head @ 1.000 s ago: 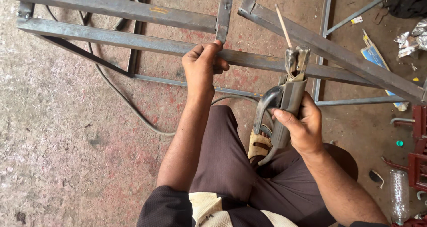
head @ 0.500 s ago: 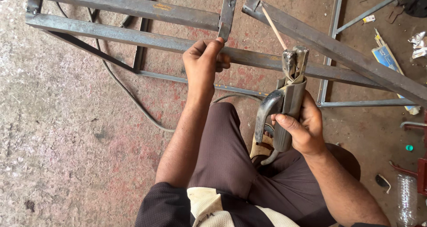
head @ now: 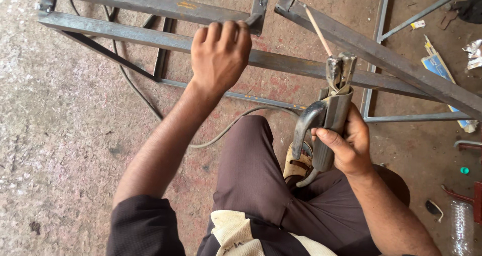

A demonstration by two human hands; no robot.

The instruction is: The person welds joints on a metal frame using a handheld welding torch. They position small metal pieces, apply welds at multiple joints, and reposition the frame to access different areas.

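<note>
My left hand (head: 220,55), upper centre of the frame, is closed over a steel bar (head: 125,31) of the frame. My right hand (head: 347,144), right of centre, grips the welding holder (head: 329,116), its rod (head: 317,31) pointing up-left above the bar.

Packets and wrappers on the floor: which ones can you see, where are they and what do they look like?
Flat packet: on the floor at the right, partly under the slanting steel bar; long, blue with yellow and white.
Small wrapper: upper right floor, beside a thin rod; little white and yellow rectangle.
Crumpled wrapper: right edge; silvery white, scrunched.
Plastic bottle: lower right corner; clear, lying down.
No signs or screens.
</note>
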